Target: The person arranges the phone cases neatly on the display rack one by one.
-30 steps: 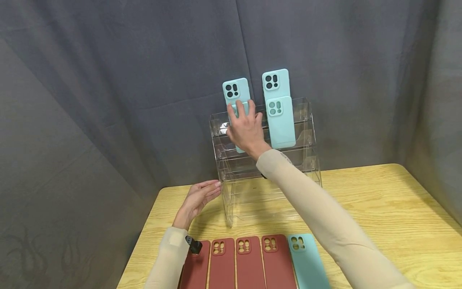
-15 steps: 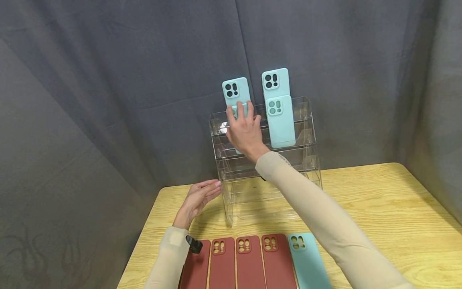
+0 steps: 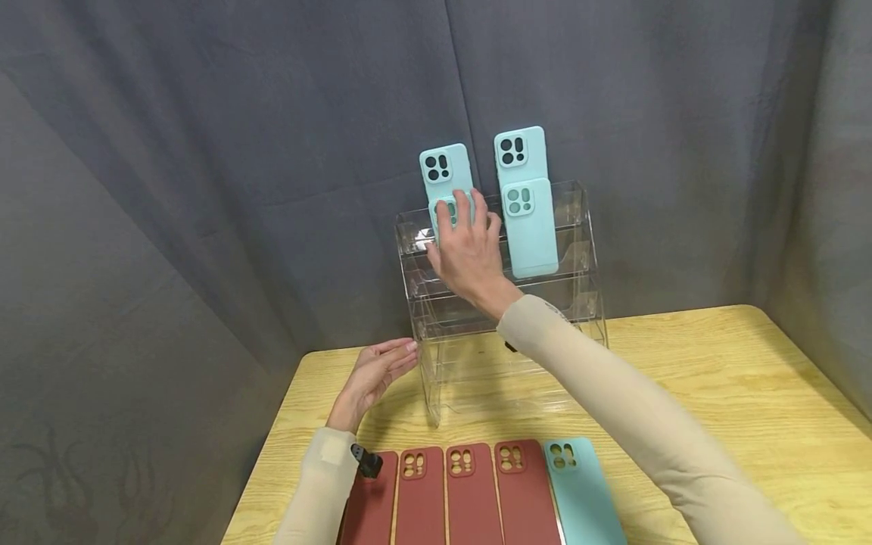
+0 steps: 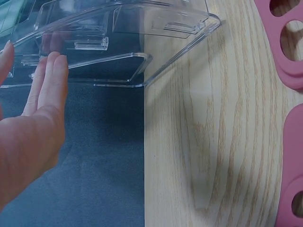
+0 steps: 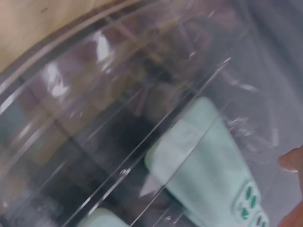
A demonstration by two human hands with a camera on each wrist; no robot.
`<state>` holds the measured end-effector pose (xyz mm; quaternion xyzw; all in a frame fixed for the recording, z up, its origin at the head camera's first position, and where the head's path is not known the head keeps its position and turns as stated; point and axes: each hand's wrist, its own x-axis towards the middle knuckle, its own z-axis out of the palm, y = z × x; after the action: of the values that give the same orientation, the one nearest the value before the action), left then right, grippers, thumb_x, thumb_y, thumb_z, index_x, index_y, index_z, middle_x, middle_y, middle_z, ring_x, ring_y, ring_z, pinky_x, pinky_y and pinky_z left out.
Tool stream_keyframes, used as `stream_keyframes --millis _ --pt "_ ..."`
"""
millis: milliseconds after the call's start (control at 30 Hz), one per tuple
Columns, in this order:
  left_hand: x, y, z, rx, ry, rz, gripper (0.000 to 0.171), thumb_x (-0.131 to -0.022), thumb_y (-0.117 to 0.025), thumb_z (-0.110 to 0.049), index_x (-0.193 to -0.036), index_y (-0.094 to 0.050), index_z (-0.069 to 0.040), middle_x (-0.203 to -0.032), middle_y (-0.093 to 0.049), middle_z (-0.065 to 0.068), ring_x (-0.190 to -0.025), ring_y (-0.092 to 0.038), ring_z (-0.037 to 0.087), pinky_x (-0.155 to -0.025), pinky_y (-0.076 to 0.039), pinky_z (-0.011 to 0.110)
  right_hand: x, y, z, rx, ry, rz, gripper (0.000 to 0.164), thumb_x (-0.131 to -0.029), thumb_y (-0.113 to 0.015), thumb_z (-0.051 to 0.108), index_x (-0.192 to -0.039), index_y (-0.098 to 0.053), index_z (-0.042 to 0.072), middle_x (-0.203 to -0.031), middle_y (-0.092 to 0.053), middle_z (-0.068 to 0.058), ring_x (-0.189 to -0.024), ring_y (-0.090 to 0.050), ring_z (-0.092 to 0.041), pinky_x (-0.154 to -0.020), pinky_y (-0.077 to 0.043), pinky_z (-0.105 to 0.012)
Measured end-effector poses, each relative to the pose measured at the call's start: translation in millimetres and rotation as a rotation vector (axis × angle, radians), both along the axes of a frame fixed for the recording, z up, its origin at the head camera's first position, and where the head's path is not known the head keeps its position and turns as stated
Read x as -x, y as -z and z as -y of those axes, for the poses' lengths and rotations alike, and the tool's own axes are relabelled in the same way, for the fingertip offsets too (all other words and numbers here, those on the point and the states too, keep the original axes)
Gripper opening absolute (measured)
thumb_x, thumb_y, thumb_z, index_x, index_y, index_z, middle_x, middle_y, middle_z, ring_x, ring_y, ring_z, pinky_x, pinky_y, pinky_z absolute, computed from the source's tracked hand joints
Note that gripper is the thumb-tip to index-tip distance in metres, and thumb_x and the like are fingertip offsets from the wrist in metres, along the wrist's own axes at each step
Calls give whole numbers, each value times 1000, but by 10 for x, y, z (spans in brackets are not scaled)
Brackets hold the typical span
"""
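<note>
My right hand (image 3: 468, 246) is spread in front of the left pair of light-blue phone cases on a clear tiered stand (image 3: 507, 371). The front case of that pair (image 5: 203, 165) leans upright in a tier, largely behind my hand in the head view. In the right wrist view, fingertips (image 5: 291, 161) show beside this case with a gap between. The rear left case (image 3: 459, 160) stands one tier higher. My left hand (image 3: 368, 378) has its fingers straight, fingertips right at the stand's left side.
Two more light-blue cases, one front (image 3: 536, 246) and one rear (image 3: 534, 163), stand to the right. Several red cases (image 3: 471, 499) and a light-blue case (image 3: 587, 492) lie in a row on the wooden table (image 3: 695, 393). A grey curtain (image 3: 306, 189) hangs behind.
My right hand has shifted slightly right, and its fingers have come away from the front left case, baring more of its camera cutout. My left hand has stayed put.
</note>
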<state>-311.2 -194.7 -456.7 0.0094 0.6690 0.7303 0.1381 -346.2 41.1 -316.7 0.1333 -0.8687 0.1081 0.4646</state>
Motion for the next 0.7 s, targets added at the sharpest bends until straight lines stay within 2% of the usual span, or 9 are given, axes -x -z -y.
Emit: stream_keyframes --millis 167,433,633,700 --pt "-7 0 -13 8 -3 -7 48 -103 -68 -10 -145 -54 8 -126 -76 10 -112 -76 16 -111 -58 38 -369 103 -140 58 -112 49 61 -93 -78 38 -138 -58 2 -148 -50 -26 -142 -45 -48 -102 -52 -63" --pt "8 15 -21 4 -23 -14 48 -101 -70 -9 -144 -56 8 -123 -77 9 -110 -77 17 -108 -60 36 -889 402 -473 157 -217 187 52 -93 -79 35 -130 -65 1 -138 -58 -25 -129 -55 -47 -89 -56 -59" --pt "4 29 -9 7 -24 -11 48 -101 -71 -11 -144 -57 7 -128 -75 12 -128 -69 31 -108 -60 36 -1219 666 -689 191 -279 299 45 -93 -80 31 -124 -68 1 -128 -64 -22 -121 -59 -43 -92 -57 -60" --pt "-1 26 -5 6 -27 -6 48 -101 -70 -11 -144 -57 7 -129 -75 12 -129 -69 32 -109 -59 37 -1321 776 -745 195 -279 327 43 -92 -81 31 -121 -69 2 -124 -66 -20 -118 -61 -42 -93 -57 -59"
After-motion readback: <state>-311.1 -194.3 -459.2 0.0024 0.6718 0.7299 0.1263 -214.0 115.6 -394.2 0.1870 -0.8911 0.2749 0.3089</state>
